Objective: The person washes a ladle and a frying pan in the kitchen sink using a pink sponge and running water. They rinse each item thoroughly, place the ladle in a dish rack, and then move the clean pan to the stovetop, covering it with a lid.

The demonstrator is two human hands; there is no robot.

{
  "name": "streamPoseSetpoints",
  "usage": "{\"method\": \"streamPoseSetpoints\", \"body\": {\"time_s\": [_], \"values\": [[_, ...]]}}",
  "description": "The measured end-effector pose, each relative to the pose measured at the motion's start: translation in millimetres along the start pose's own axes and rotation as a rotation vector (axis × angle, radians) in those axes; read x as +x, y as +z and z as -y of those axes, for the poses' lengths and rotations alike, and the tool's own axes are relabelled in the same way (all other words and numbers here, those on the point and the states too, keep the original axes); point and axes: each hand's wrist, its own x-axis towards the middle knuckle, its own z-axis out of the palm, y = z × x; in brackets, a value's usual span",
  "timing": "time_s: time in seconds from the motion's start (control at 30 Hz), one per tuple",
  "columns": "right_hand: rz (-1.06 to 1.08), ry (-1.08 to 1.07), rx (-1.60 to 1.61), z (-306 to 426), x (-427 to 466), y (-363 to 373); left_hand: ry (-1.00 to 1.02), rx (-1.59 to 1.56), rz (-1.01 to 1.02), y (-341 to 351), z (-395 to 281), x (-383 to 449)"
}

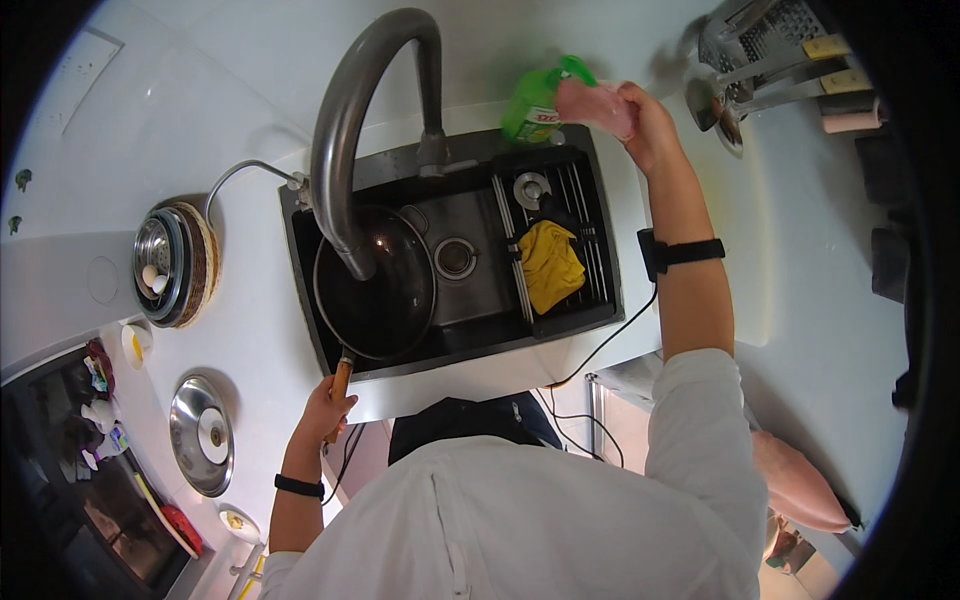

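Observation:
My left hand (325, 409) grips the wooden handle of a dark wok (386, 300), which rests in the left part of the black sink (480, 296) beneath the curved faucet (334, 142). At the sink's back right corner, my right hand (651, 124) holds a pink cloth (596, 107) up against a green pump bottle (529, 112); whether the cloth touches the bottle's pump cannot be told. A yellow cloth (551, 264) lies on the rack over the right side of the sink.
Stacked bowls and a woven basket (201, 262) holding eggs stand left of the sink. Nearer me on that counter is a steel bowl (202, 480) with a white piece inside. Ladles (727, 127) and a grater (787, 30) hang at the upper right. A black cable (600, 349) runs from my right wristband.

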Motion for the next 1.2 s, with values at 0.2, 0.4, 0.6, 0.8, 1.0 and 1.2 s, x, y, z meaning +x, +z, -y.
{"method": "streamPoseSetpoints", "body": {"time_s": [0.2,0.4,0.6,0.8,1.0,1.2], "values": [[-0.204,-0.364,-0.043,-33.1,-46.7,18.6,0.118,0.047,0.048,-4.9,11.8,11.7],[0.277,-0.046,-0.651,-209.1,-156.6,100.3,-0.002,-0.312,0.237,-1.0,13.9,16.5],[1.063,0.389,-0.848,-368.6,-217.1,169.5,-0.044,-0.738,0.465,8.8,31.0,29.8],[0.953,0.493,-0.609,-447.2,-190.1,219.0,-0.097,-1.287,0.688,16.2,44.2,32.5],[0.892,-0.385,-1.330,-464.0,-91.3,210.5,-0.101,-1.091,0.620,33.7,43.5,26.7],[1.051,-0.317,-1.118,-471.8,-134.4,163.2,-0.244,-1.322,0.772,22.5,50.4,34.3]]}}
